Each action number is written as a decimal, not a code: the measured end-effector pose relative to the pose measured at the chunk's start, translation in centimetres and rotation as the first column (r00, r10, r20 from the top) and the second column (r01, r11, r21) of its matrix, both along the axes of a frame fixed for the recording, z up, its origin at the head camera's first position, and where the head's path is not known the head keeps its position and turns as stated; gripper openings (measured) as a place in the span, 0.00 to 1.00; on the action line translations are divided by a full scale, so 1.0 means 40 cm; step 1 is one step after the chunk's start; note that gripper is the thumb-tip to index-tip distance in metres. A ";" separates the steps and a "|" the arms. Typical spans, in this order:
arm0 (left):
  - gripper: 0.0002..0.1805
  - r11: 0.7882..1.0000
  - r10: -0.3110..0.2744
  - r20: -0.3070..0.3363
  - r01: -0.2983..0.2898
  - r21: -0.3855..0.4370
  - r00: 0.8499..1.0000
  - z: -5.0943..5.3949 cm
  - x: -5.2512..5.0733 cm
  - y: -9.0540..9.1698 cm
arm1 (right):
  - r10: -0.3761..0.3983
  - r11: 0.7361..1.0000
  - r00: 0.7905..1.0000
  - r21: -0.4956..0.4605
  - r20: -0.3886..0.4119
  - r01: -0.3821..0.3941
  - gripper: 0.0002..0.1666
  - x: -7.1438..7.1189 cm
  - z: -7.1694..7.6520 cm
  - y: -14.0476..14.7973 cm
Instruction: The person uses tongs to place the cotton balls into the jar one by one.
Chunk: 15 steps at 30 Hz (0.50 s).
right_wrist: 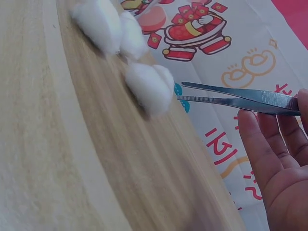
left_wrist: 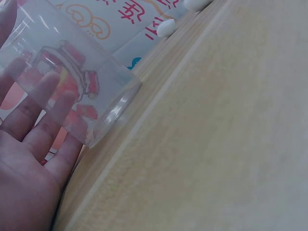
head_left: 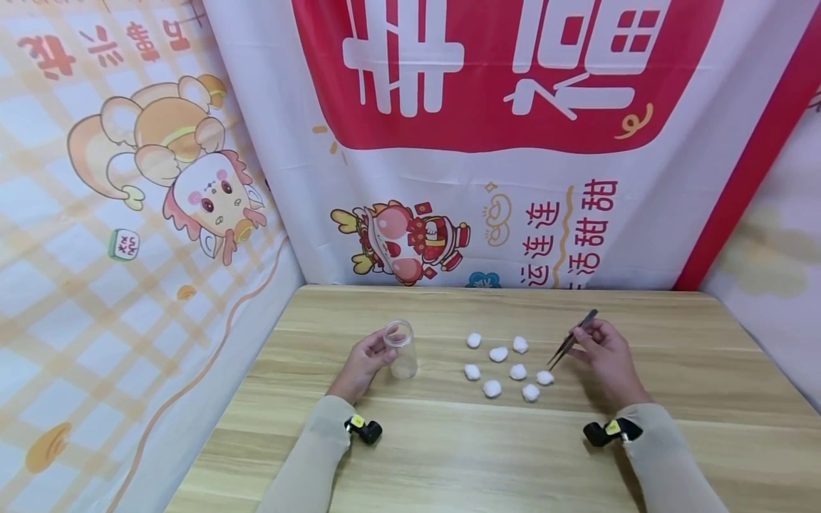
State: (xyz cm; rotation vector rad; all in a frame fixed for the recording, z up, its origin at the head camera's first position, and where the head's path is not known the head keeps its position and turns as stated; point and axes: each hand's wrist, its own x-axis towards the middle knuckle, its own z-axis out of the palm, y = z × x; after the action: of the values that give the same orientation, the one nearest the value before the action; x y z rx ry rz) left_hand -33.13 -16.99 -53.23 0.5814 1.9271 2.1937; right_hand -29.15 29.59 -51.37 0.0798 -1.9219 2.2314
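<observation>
My left hand (head_left: 360, 368) holds a clear, open-topped plastic jar (head_left: 405, 356) around its side. In the left wrist view the jar (left_wrist: 103, 91) is see-through, nothing shows inside it, and its base is close to the tabletop. My right hand (head_left: 611, 362) grips metal tweezers (head_left: 567, 347) between thumb and fingers, pointing down and left. The tweezer tips are a little apart, right beside the nearest cotton ball (head_left: 545, 377). In the right wrist view, the tweezers (right_wrist: 240, 97) have nothing between their tips, and a cotton ball (right_wrist: 150, 89) lies just past them.
Several more cotton balls, among them one at the front (head_left: 492, 388) and one at the back (head_left: 474, 340), lie loosely spread on the wooden table (head_left: 462, 456) between the hands. A printed cloth (head_left: 398, 171) hangs behind the table's far edge.
</observation>
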 end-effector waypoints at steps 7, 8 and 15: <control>0.30 1.000 -0.001 -0.013 0.001 0.012 1.000 0.002 0.002 0.001 | 0.015 0.999 0.999 0.049 0.030 -0.016 0.19 0.001 -0.004 -0.003; 0.30 1.000 -0.003 -0.017 0.004 0.013 1.000 0.001 0.001 0.001 | 0.016 0.998 0.999 0.060 0.031 -0.017 0.19 0.002 -0.004 -0.004; 0.31 1.000 0.008 0.016 -0.008 0.004 1.000 0.004 0.001 -0.001 | 0.022 0.997 0.999 0.073 0.041 -0.025 0.26 -0.003 -0.009 -0.014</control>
State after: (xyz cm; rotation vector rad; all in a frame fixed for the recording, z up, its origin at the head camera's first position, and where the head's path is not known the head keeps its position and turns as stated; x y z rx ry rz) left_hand -33.10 -17.02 -53.05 0.5556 1.9202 2.2014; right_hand -29.29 29.04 -51.74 0.0683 -2.0344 2.1932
